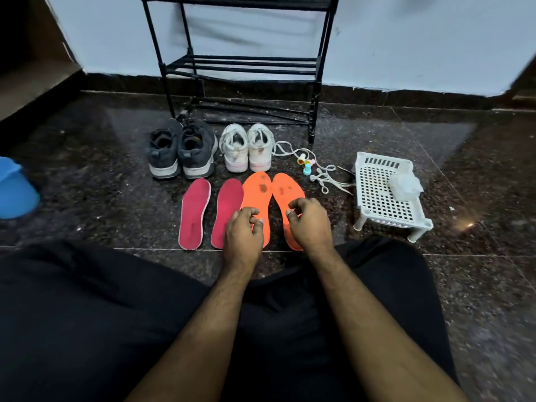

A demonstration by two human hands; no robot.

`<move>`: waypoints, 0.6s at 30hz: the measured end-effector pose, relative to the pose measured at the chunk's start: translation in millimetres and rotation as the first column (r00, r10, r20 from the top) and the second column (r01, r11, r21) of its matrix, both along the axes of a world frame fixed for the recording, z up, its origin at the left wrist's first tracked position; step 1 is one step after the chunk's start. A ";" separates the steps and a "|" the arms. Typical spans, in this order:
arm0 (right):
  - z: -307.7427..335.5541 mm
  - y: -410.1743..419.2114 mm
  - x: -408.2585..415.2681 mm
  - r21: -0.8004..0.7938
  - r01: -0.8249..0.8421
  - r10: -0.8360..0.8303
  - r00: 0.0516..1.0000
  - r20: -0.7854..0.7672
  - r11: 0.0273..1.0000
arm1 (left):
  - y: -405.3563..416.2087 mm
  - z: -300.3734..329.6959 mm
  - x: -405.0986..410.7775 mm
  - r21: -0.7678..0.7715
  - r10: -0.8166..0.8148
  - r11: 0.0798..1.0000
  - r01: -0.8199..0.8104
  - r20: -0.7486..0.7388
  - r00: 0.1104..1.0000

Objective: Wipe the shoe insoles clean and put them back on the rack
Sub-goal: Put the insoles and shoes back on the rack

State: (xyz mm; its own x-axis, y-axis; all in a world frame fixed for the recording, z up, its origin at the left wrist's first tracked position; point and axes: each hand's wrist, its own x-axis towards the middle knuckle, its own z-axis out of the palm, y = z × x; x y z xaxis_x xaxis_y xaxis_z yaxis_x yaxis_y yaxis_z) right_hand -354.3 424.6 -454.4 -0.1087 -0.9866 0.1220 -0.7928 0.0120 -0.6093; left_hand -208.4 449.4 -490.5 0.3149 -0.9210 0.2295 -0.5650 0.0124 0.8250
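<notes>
At the far left sat a blue plastic tub (14,188). On the dark stone floor (478,285) lay two flat red insoles (195,213) and, to their right, two flat orange insoles (256,192) with dark smudges, none yet on the black metal shoe rack (240,65) standing farther off. The left hand (242,232) and right hand (309,221) hovered over the orange pair, fingers loosely curled, grasping nothing. Wiping seemed not yet begun; next, I judged, came fetching the crumpled white cloth (404,184) from the white perforated plastic stand (377,198) at right.
</notes>
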 end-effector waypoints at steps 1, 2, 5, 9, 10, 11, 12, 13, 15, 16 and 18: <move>-2.6 -1.6 0.5 0.024 -0.008 0.008 1.000 -0.001 1.000 | 1.5 -5.7 3.1 0.030 0.004 1.000 -0.004 -0.004 1.000; -5.2 -3.4 0.8 0.059 -0.023 0.023 1.000 -0.010 0.998 | 1.3 -8.8 4.5 0.060 0.014 0.998 -0.014 -0.004 1.000; -12.9 -8.8 1.1 0.196 -0.057 0.070 0.996 -0.061 0.979 | -4.0 -9.2 2.8 0.140 0.002 0.990 -0.011 0.062 0.998; -20.3 -16.5 -2.7 0.274 0.002 0.031 0.993 -0.118 0.962 | -8.3 -13.1 2.3 0.284 -0.040 0.959 -0.008 0.162 0.986; -21.3 -18.3 -3.7 0.280 0.021 0.020 0.990 -0.142 0.960 | -9.3 -15.7 2.8 0.319 -0.048 0.948 -0.015 0.187 0.981; -22.2 -20.0 -4.1 0.287 0.037 0.014 0.985 -0.172 0.957 | -10.4 -18.2 3.0 0.347 -0.060 0.938 -0.016 0.206 0.977; -22.7 -21.3 -3.9 0.296 0.051 0.010 0.980 -0.200 0.954 | -11.9 -20.3 2.6 0.367 -0.076 0.930 -0.009 0.215 0.974; -23.0 -22.4 -3.3 0.309 0.064 0.007 0.975 -0.223 0.949 | -13.4 -22.2 2.0 0.385 -0.089 0.923 -0.001 0.214 0.973; -25.2 -24.7 -0.4 0.361 0.089 0.003 0.969 -0.247 0.928 | -15.7 -25.6 0.0 0.415 -0.087 0.910 -0.001 0.192 0.978; -27.3 -26.2 1.2 0.391 0.093 0.008 0.968 -0.250 0.916 | -16.7 -27.5 -0.7 0.416 -0.079 0.909 -0.006 0.187 0.979; -32.1 -28.3 4.4 0.447 0.086 0.036 0.966 -0.258 0.891 | -18.2 -29.9 -1.5 0.400 -0.068 0.917 -0.014 0.190 0.980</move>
State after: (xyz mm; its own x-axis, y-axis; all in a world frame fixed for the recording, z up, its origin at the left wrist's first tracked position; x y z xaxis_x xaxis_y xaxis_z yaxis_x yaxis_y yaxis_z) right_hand -349.9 396.3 -486.5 -0.1594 -0.9379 -0.3082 -0.9142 0.2581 -0.3124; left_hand -209.9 431.3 -520.4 0.2755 -0.9558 -0.1026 -0.7192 -0.2758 0.6377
